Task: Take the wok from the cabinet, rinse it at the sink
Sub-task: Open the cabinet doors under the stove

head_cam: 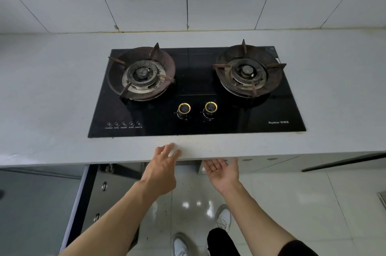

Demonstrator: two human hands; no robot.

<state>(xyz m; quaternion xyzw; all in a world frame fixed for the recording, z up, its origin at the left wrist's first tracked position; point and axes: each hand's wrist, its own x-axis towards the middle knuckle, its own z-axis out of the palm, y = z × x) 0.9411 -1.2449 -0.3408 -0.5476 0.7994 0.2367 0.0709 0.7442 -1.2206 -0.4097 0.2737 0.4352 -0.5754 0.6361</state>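
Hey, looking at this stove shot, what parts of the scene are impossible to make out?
Head view only:
- Wok: not visible; the cabinet interior is hidden under the countertop.
- Right hand fingertips: hidden behind the counter edge.
- Sink: outside the frame.
- Stove touch-icon labels: too small to read.
- Open cabinet door: cut off by the bottom edge.

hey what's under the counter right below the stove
Below the countertop edge, an open cabinet door hangs at the left, with dark space beside it. Both hands, left hand and right hand, reach there empty. The counter hides the cabinet's inside; no wok shows.
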